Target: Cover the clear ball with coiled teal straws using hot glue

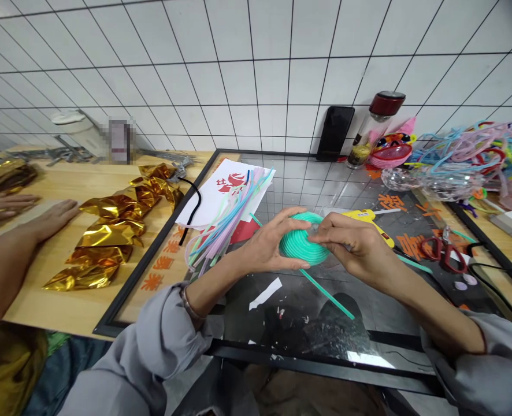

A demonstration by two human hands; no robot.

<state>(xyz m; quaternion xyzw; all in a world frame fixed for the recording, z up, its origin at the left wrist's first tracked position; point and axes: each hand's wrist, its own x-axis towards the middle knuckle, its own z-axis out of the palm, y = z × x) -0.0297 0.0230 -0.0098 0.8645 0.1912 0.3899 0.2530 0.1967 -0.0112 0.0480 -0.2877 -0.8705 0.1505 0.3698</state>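
Observation:
A green coiled dome (304, 245), built from rings of thin tubing or cord, is held above the glass board in front of me. My left hand (273, 240) curves around its left side, thumb below and fingers on top. At its right edge my right hand (347, 240) is closed in a pinch, fingertips touching the coil. A small translucent bit shows by those fingertips, too unclear to name. A loose green strip (329, 294) lies slanting below the dome. Just behind my right hand is a yellow glue gun (364, 215).
Pastel strips (234, 214) lie across white paper (208, 196). Red-handled scissors (444, 254) lie right, below a heap of coloured strips (477, 150). A phone (335, 133) and a glass bottle (371, 130) stand at the wall. Left are gold foil (108, 237) and another person's hand (54, 219).

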